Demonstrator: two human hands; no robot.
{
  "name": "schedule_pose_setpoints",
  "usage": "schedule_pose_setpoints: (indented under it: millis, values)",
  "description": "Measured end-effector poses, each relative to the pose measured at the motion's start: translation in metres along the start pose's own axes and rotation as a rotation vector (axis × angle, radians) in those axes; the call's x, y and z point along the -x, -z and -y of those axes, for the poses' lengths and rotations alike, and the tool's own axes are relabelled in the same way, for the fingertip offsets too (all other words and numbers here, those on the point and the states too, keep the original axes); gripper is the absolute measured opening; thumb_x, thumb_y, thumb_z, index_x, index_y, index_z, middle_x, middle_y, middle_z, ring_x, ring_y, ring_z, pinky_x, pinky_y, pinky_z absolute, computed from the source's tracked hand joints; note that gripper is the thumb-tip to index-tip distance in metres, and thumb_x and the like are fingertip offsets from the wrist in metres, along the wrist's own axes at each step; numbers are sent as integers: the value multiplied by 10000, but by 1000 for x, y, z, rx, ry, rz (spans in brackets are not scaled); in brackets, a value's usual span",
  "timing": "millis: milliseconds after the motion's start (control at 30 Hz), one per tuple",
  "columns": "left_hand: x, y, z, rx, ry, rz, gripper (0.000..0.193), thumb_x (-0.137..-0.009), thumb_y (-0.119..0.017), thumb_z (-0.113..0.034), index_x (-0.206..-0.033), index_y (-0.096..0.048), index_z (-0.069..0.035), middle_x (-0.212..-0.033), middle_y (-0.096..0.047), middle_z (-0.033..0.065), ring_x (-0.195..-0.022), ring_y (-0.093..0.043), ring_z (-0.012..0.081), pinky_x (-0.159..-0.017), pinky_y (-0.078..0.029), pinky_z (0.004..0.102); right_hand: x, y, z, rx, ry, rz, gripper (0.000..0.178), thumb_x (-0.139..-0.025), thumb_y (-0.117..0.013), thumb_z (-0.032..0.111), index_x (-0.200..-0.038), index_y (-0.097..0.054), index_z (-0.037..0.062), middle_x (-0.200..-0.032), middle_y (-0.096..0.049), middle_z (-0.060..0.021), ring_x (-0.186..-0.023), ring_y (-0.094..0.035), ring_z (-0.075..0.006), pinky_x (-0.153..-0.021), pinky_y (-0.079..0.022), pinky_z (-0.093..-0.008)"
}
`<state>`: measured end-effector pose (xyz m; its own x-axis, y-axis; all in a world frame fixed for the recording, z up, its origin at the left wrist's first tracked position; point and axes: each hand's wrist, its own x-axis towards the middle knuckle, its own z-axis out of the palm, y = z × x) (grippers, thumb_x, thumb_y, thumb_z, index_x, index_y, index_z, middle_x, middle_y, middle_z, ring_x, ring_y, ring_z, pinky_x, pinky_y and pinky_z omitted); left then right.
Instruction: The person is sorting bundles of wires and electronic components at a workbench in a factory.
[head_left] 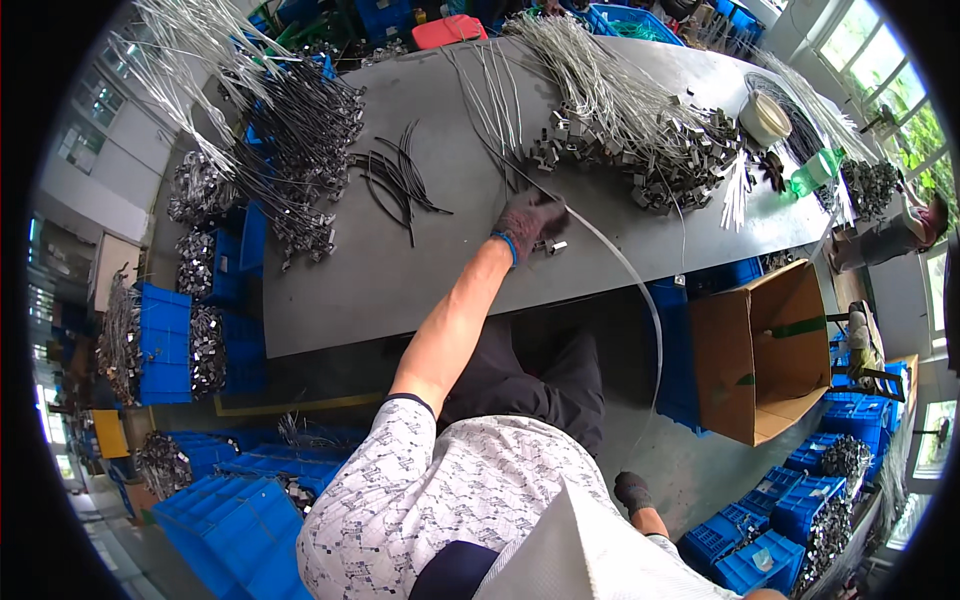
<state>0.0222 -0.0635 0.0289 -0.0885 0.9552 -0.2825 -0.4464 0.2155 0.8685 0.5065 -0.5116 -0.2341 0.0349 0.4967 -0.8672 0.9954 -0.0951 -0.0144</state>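
Note:
My left hand (530, 222), in a dark glove with a blue cuff, is closed on a long silvery cable (640, 283) over the metal table. The cable bows out to the right past the table's front edge and runs down to my right hand (632, 492). That hand, gloved too, is low beside my body and closed at the cable's lower end; its fingers are small in view. Small metal clips (550, 246) lie against my left hand. Beyond it, a few loose silvery cables (497, 95) stretch across the table. Short black tubes (398, 180) lie to its left.
A large bundle of cables with metal ends (665, 150) covers the table's right side. Black-sleeved cables (300, 140) are heaped at the left. An open cardboard box (725, 365) stands at the right front, with blue crates (165, 345) around. A green bottle (815, 172) lies far right.

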Motion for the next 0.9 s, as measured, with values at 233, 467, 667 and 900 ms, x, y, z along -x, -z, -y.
schedule_pose_setpoints:
  millis: [233, 467, 667, 900]
  values:
    - [17, 4, -1, 140, 83, 165, 181, -962, -664, -190, -1125, -637, -118, -996, -724, 66, -896, -719, 205, -797, -602, 398, 20, 0, -13, 76, 47, -83, 259, -852, -578, 177, -1009, -752, 67, -1098, -700, -221, -1047, -670, -399, -891, -539, -464]
    - [34, -13, -9, 635, -124, -12, 155, -989, -621, -209, -1107, -650, -112, -985, -726, 121, -843, -727, 281, -760, -614, 423, 27, -6, -6, 56, -29, -73, 259, -848, -592, 180, -1019, -748, 65, -1100, -700, -222, -1052, -671, -397, -890, -540, -459]
    - [37, -25, 26, 291, -14, 140, 211, -969, -672, -263, -1026, -699, -63, -957, -731, 97, -860, -716, 220, -786, -604, 380, 10, 51, 26, -17, 201, -386, 267, -945, -501, 234, -1069, -708, 119, -1053, -694, -233, -963, -675, -420, -837, -526, -535]
    - [72, -47, 98, -220, 13, 264, 280, -945, -712, -244, -1076, -719, 4, -1017, -735, 75, -895, -693, 150, -862, -559, 282, 48, 338, 242, -937, 743, -970, 309, -993, -547, 219, -1182, -645, -5, -1045, -691, -223, -947, -698, -312, -818, -534, -373]
